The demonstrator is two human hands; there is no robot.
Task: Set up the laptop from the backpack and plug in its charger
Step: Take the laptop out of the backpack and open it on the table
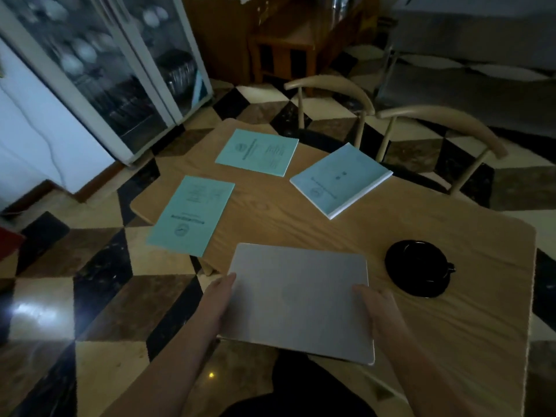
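Laptop (pixel 299 299), silver, lid closed, sits between both hands at the near edge of the tabletop (pixel 391 218); its near corner juts past the edge toward 6 o'clock. Long axis runs roughly 9 to 3 o'clock, slightly skewed. Left hand (pixel 221 299) lies flat along the left short side, fingers straight and pressed together, pointing to 12. Right hand (pixel 380 311) clasps the right short side, thumb on the lid; the other fingers are hidden beneath, so their shape cannot be told. Whether the shell rests fully on the wood or is partly carried is unclear. Both hands equally near. Judgement: the slab needs sliding toward 12 to sit wholly supported before the lid comes up. Black cup and saucer (pixel 419 269) at 2 o'clock, close by. Three blue booklets (pixel 192 215) from 10 to 1 o'clock. No backpack or charger in view.
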